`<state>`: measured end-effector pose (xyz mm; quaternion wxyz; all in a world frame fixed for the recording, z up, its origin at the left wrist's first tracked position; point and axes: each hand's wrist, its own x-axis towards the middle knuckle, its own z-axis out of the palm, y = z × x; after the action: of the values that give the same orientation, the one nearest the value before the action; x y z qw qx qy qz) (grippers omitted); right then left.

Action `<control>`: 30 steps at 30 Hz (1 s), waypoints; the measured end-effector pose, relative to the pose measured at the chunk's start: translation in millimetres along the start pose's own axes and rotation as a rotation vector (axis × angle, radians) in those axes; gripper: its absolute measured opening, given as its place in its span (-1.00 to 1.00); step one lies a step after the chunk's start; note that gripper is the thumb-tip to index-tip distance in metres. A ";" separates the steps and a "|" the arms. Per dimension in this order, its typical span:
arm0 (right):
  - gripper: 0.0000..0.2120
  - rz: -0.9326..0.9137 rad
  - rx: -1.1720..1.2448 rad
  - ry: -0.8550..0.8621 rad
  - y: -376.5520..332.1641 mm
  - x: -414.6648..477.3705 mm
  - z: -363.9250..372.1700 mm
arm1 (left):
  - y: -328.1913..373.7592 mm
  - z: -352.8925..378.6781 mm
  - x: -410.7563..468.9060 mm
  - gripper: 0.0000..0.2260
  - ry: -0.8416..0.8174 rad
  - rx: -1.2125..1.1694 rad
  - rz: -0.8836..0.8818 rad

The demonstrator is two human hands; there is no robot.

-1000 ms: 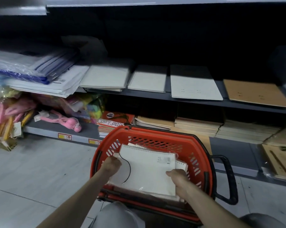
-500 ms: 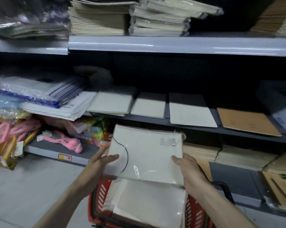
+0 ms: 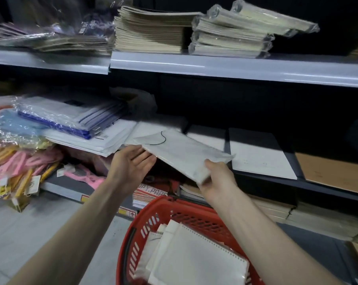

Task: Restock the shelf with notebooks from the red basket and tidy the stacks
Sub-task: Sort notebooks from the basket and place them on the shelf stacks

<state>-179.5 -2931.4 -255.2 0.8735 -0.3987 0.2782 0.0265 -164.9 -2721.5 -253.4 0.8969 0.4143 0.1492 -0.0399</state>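
I hold one notebook (image 3: 184,153) up in the air. It is tipped, with its far end over the shelf (image 3: 317,189) and its near corner down by me. My right hand (image 3: 217,179) pinches that near corner, thumb on top and fingers under. My left hand (image 3: 132,165) is flat and open, palm up, with the fingertips at the left edge of the book. I think they touch it from below, but I cannot be sure. The red basket (image 3: 153,204) sits on the floor under my arms, and more notebooks (image 3: 194,258) lie in it.

The book looks thin and light, so one hand can carry it. It also looks a bit floppy, so holding only a corner may let it sag. It is in clear shiny wrap, and that will likely be slippery. I would put my flat hand under the middle and slide the book onto the white pile (image 3: 206,135) just past it. A thin black band (image 3: 162,138) loops over the cover. I would grab away from it so it does not snag.
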 end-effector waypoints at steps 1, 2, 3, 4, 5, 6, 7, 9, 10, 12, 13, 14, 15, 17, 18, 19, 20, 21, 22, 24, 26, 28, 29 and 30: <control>-0.70 0.062 0.091 -0.032 4.9 -5.2 8.7 | -3.5 -2.1 -1.5 -0.58 -0.022 0.086 -0.045; -0.67 0.111 0.141 -0.063 11.2 -9.3 13.9 | -8.1 -4.7 -4.9 -0.55 -0.065 0.206 -0.104; -0.64 0.154 0.158 -0.092 17.1 -15.7 16.9 | -12.3 -9.4 -9.4 -0.53 -0.125 0.345 -0.155; -0.62 0.197 0.157 -0.137 22.4 -19.7 16.6 | -16.8 -13.6 -15.3 -0.53 -0.203 0.478 -0.188; -0.63 0.246 0.138 -0.193 26.8 -22.7 15.3 | -20.2 -18.1 -21.9 -0.54 -0.284 0.578 -0.196; -0.66 0.279 0.077 -0.240 30.1 -22.9 12.0 | -22.4 -21.6 -27.9 -0.58 -0.346 0.633 -0.177; -0.72 0.291 -0.013 -0.268 31.8 -23.2 7.8 | -22.3 -24.6 -32.5 -0.63 -0.375 0.655 -0.129; -0.75 0.230 -0.171 -0.241 32.6 -17.2 -1.0 | -14.3 -31.4 -36.2 -0.72 -0.368 0.692 -0.015; -0.70 0.163 -0.203 -0.200 32.0 -9.8 -5.7 | -7.4 -35.1 -34.8 -0.72 -0.373 0.711 0.011; -0.59 0.013 -0.244 -0.145 28.4 3.9 -12.3 | 8.9 -39.7 -31.3 -0.61 -0.409 0.752 0.008; -0.57 -0.062 -0.303 -0.151 27.1 8.9 -13.1 | 15.5 -41.6 -27.9 -0.56 -0.413 0.764 0.008; -0.57 -0.129 -0.385 -0.173 26.9 12.9 -11.8 | 20.2 -42.6 -23.6 -0.55 -0.387 0.779 0.031; -0.57 -0.189 -0.470 -0.204 26.6 14.4 -8.3 | 23.2 -43.0 -17.9 -0.58 -0.330 0.790 0.082; -0.62 -0.297 -0.635 -0.261 26.4 17.0 5.3 | 25.9 -43.2 -1.2 -0.70 -0.154 0.740 0.207; -0.65 -0.339 -0.716 -0.280 26.9 19.7 14.5 | 26.5 -46.0 11.8 -0.73 -0.040 0.707 0.255; -0.66 -0.369 -0.783 -0.287 27.0 22.5 24.2 | 26.9 -48.8 25.3 -0.72 0.067 0.677 0.291; -0.65 -0.393 -0.840 -0.277 27.3 27.1 33.6 | 27.8 -52.0 39.8 -0.67 0.155 0.648 0.310; -0.63 -0.410 -0.894 -0.262 27.6 31.6 42.7 | 27.9 -52.6 50.9 -0.60 0.211 0.624 0.317; -0.62 -0.426 -0.946 -0.243 28.3 38.0 50.2 | 27.4 -52.8 59.9 -0.54 0.252 0.620 0.322; -0.63 -0.444 -1.014 -0.210 29.9 48.7 60.8 | 25.4 -47.5 70.1 -0.45 0.297 0.658 0.348; -0.58 -0.439 -1.018 -0.192 31.8 59.4 65.5 | 23.2 -37.2 75.4 -0.45 0.306 0.687 0.366; -0.45 -0.435 -1.005 -0.218 33.4 66.7 64.9 | 20.8 -27.5 81.1 -0.45 0.296 0.646 0.351; -0.41 -0.433 -1.008 -0.234 33.9 67.3 62.7 | 19.6 -23.6 82.6 -0.42 0.300 0.621 0.342; -0.39 -0.430 -1.009 -0.244 34.7 67.2 58.6 | 18.3 -22.0 83.7 -0.38 0.314 0.605 0.334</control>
<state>-104.9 -2877.9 -282.1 0.5862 -0.8088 0.0403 0.0233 -86.8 -2688.6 -278.7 0.6945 0.6800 0.1968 0.1286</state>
